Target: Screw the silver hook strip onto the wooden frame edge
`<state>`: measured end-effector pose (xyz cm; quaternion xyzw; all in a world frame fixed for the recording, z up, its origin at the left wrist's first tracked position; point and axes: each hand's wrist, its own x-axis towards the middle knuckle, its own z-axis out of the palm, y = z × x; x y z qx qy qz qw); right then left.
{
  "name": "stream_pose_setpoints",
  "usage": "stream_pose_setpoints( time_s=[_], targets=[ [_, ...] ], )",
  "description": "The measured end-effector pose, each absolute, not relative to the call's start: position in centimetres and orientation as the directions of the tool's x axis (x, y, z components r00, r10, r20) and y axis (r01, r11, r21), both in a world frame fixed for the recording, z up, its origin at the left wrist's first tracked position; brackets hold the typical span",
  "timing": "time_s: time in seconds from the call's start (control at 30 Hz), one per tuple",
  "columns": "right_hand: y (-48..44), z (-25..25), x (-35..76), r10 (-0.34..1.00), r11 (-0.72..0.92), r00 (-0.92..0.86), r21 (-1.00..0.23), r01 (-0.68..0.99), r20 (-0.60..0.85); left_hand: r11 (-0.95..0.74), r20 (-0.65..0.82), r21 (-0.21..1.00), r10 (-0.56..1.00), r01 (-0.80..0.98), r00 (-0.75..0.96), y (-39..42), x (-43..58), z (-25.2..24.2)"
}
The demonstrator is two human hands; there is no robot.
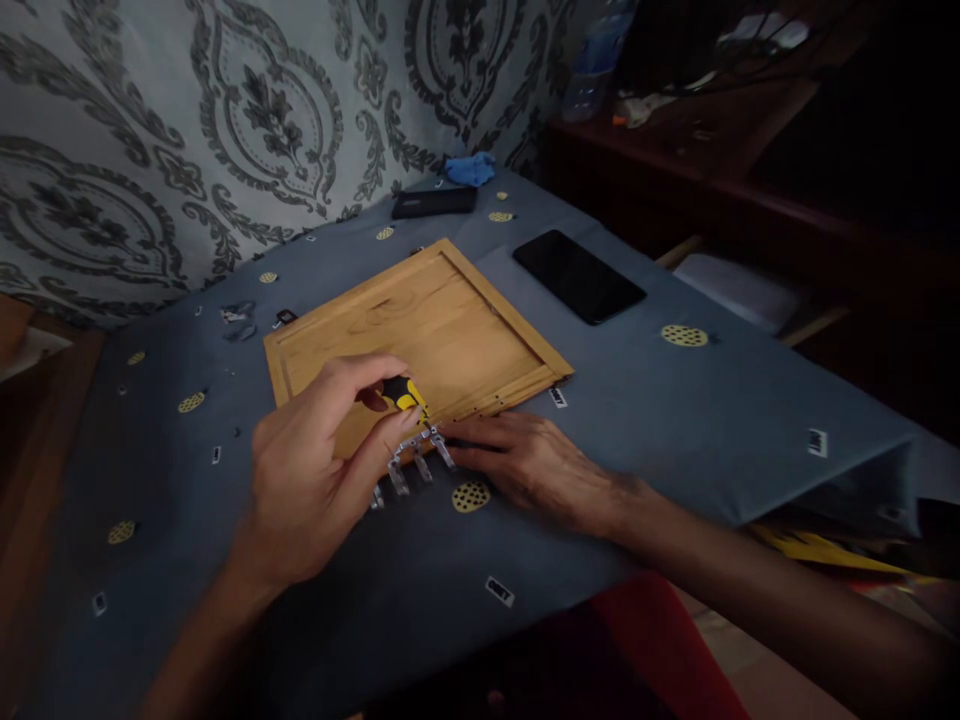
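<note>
My left hand (322, 460) is closed around a small screwdriver (407, 392) with a yellow and black handle. Its tip points down at a row of metal hooks (421, 450) along the near edge of a framed wooden board (420, 325). Fingertips of my right hand (536, 470) pinch the right end of that metal row against the board's edge. Several shiny prongs of the row stick out toward me. The board lies flat on the table, and my left hand hides its near left part. Small dark holes dot the edge right of the metal.
A blue patterned cloth covers the table (675, 420). Right of the board lies a black smartphone (579, 276). Behind it are a dark flat case (433, 203) and a blue crumpled cloth (470, 168). A small clear plastic bag (238, 318) rests at left. Patterned fabric (262, 120) borders the back.
</note>
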<state>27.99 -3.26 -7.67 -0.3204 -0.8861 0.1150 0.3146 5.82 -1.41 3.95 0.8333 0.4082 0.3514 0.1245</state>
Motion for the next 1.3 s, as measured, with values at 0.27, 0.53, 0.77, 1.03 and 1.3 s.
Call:
stream_pose_setpoints(
  time_s=[0.27,0.53,0.77,1.03,1.3],
  targets=[
    [-3.3,-7.4,28.0,0.654,0.756,-0.607,-0.420,0.502,0.452,-0.617,0.456,0.517,0.785,0.593,0.420,-1.4,6.0,4.0],
    [-3.3,-7.3,27.9,0.650,0.760,-0.595,-0.427,0.490,0.473,-0.643,0.448,0.483,0.765,0.595,0.462,-1.5,6.0,4.4],
    [-3.3,-7.4,27.9,0.649,0.761,-0.596,-0.417,0.497,0.473,-0.672,0.441,0.417,0.738,0.612,0.510,-1.5,5.8,4.6],
    [-3.4,-7.3,27.9,0.655,0.755,-0.601,-0.425,0.499,0.458,-0.655,0.445,0.457,0.754,0.602,0.482,-1.5,6.2,4.1],
    [-3.3,-7.3,27.9,0.646,0.763,-0.595,-0.418,0.493,0.478,-0.707,0.542,0.410,0.697,0.576,0.470,-1.5,6.8,3.9]
  ],
)
